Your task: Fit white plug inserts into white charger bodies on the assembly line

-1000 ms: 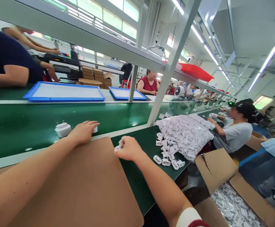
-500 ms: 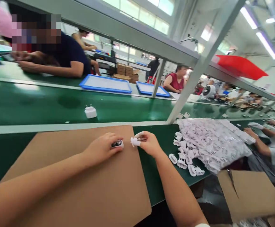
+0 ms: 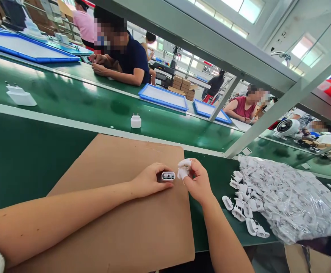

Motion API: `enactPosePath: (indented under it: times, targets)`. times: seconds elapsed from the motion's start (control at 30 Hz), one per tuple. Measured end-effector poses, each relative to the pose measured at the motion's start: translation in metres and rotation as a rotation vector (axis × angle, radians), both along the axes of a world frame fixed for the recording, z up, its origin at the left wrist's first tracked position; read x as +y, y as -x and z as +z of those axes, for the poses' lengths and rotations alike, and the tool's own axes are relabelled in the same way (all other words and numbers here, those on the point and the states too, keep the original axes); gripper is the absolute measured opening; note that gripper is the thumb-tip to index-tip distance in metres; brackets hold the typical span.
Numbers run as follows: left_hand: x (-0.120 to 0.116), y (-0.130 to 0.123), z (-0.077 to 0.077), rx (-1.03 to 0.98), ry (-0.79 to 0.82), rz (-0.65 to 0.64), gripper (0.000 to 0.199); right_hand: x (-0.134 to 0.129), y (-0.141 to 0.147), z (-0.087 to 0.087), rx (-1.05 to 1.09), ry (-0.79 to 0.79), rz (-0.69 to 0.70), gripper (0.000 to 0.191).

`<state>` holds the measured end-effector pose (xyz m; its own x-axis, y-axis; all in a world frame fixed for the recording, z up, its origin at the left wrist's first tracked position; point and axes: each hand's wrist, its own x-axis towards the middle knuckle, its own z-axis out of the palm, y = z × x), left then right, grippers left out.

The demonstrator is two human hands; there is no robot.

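My left hand (image 3: pixel 149 180) is closed around a white charger housing (image 3: pixel 168 172). Its open end faces right and shows dark and metallic parts inside. Just right of that opening, my right hand (image 3: pixel 198 180) pinches a small white plug cap (image 3: pixel 179 175), mostly hidden by the fingers. White finger cots cover the tips of its thumb and forefinger. A narrow gap separates the cap from the housing. Both hands are over a brown cardboard sheet (image 3: pixel 120 223) on the green bench.
Loose white plug caps (image 3: pixel 239 212) lie to the right beside a clear bag (image 3: pixel 293 197) full of them. White chargers (image 3: pixel 136 121) stand on the green belt (image 3: pixel 97 110). Beyond it are blue-rimmed trays (image 3: pixel 163 96) and a person (image 3: pixel 134 60). A slanted metal post (image 3: pixel 267 117) rises at right.
The view has swung left, bringing another charger on the belt into sight. The cap in my right hand has turned, its pins no longer clear. The housing's opening shows more fully.
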<state>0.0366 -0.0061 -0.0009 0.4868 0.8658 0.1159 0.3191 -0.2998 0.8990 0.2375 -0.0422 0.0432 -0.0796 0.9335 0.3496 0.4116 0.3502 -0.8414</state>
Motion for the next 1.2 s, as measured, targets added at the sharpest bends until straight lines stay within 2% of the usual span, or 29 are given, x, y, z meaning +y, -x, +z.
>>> enactPosePath:
  times: [0.07, 0.13, 0.2, 0.27, 0.33, 0.43, 0.5, 0.63, 0.73, 0.93, 1.0, 1.13, 1.2]
  targets:
    - [-0.001, 0.001, 0.002, -0.042, 0.014, -0.015, 0.036, 0.0, 0.0, 0.0, 0.11, 0.049, 0.019, 0.014]
    - [-0.002, 0.001, 0.004, -0.059, 0.009, -0.035, 0.03, 0.002, -0.002, 0.0, 0.223, 0.145, 0.077, 0.019]
    - [-0.001, 0.002, 0.004, -0.061, -0.004, -0.043, 0.028, 0.003, -0.002, -0.001, 0.24, 0.183, 0.123, 0.024]
    - [0.0, 0.002, 0.004, -0.047, -0.029, -0.042, 0.027, 0.002, 0.001, -0.002, 0.104, 0.11, 0.076, 0.02]
    - [0.001, 0.003, 0.003, -0.022, -0.058, -0.041, 0.024, -0.002, 0.006, -0.002, -0.131, -0.017, 0.013, 0.017]
    - [0.004, 0.003, 0.001, -0.018, -0.082, -0.054, 0.021, -0.006, 0.013, -0.004, -0.457, -0.158, 0.027, 0.027]
    - [0.005, 0.004, -0.001, -0.031, -0.088, -0.065, 0.02, -0.006, 0.016, -0.006, -0.569, -0.185, 0.056, 0.034]
    - [0.006, 0.004, -0.003, -0.045, -0.1, -0.084, 0.018, -0.002, 0.017, -0.011, -0.596, -0.189, 0.094, 0.034]
    - [0.006, 0.004, -0.002, -0.05, -0.1, -0.091, 0.019, 0.002, 0.019, -0.007, -0.62, -0.189, 0.082, 0.028]
    - [0.006, 0.005, -0.001, -0.043, -0.06, -0.104, 0.019, 0.007, 0.024, 0.008, -0.593, -0.031, 0.109, 0.023]
    - [0.007, 0.006, 0.0, -0.039, -0.061, -0.109, 0.019, 0.005, 0.025, 0.008, -0.63, -0.066, 0.098, 0.024]
    - [0.008, 0.007, 0.003, -0.009, -0.075, -0.138, 0.021, 0.0, 0.025, 0.003, -0.738, -0.246, 0.094, 0.025]
    - [0.008, 0.007, 0.004, 0.01, -0.072, -0.144, 0.023, 0.0, 0.024, 0.003, -0.748, -0.258, 0.103, 0.025]
